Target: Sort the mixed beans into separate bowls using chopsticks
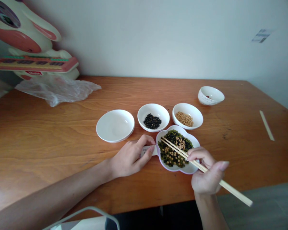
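has the flower-shaped dish [196, 142] of mixed beans [172, 156] at the near middle of the table [69, 137], pinches its handle [155, 150] with the left hand [131, 156], holds chopsticks [235, 192] across the beans in the curled right hand [207, 177], and has three white bowls [115, 126] just beyond and a plastic bag [60, 91] far left.

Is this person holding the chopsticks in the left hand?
No, the right hand holds the chopsticks, while the left hand holds the flower-shaped dish at its side.
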Available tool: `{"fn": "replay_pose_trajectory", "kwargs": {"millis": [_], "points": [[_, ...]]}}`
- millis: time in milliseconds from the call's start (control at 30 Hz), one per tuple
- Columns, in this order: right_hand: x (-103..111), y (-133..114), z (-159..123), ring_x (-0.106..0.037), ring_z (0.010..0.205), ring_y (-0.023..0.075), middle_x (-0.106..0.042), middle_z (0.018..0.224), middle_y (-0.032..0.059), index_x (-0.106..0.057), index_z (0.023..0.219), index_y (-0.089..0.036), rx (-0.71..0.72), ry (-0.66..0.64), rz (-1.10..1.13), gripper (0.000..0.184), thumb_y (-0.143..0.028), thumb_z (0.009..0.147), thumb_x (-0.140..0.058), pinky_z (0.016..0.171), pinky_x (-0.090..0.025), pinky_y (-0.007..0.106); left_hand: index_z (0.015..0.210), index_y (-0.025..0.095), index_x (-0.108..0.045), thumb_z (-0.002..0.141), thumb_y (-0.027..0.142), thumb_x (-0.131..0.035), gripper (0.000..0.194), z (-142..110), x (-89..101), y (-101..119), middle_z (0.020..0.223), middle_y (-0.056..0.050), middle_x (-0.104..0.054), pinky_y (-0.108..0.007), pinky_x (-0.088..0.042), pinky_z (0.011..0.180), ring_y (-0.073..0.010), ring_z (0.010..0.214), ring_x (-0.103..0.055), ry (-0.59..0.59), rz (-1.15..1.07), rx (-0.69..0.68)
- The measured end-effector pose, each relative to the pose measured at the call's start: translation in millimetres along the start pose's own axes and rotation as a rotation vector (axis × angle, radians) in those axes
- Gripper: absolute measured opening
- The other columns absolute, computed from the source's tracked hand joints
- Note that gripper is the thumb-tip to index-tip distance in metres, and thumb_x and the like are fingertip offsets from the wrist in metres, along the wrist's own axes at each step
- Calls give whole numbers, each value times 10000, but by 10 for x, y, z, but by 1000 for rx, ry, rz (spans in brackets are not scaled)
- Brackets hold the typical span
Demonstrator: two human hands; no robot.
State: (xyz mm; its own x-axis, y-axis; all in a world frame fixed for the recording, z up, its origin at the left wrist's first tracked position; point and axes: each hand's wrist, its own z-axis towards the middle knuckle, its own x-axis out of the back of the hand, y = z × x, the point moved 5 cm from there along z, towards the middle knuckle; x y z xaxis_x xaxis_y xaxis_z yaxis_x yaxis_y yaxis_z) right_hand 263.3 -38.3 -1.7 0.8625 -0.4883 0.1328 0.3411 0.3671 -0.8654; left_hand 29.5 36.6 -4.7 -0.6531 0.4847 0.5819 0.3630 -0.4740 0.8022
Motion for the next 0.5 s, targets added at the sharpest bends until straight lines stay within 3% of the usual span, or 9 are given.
{"fn": "replay_pose_trajectory", "kwargs": {"millis": [500], "points": [[-9, -8, 10, -648, 766, 239, -669, 747, 75, -683, 665, -211, -8, -7, 0, 838, -700, 1070, -136, 688, -471, 377, 1258, 227, -499, 1106, 307, -468, 175, 3, 4, 1, 1086, -40, -740, -288, -513, 700, -164, 823, -698, -10, 2, 14]]}}
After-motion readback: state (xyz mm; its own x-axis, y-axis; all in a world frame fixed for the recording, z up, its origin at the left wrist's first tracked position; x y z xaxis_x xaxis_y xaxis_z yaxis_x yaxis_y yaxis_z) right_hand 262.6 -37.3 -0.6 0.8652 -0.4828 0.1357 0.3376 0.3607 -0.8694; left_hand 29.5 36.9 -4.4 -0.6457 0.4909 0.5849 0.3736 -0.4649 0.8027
